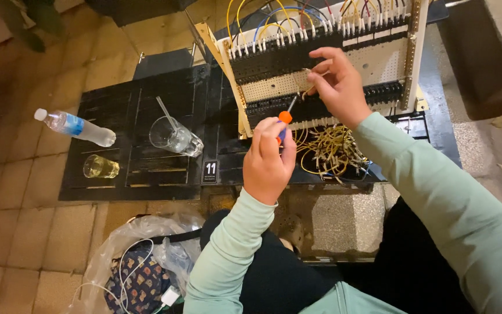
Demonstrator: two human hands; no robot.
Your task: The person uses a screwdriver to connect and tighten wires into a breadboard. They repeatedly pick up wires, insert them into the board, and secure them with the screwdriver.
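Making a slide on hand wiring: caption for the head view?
Left hand drives a screwdriver into a terminal board; right hand steadies a wire.

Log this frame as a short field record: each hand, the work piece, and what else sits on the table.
left hand: grips screwdriver, tip at the panel
right hand: fingers on the panel, pinching a wire end
panel: perforated board with black terminal strips and coloured wires, propped on the table
loose wires: yellow heap below the panel
also on table: bottle, mug with straw, glass
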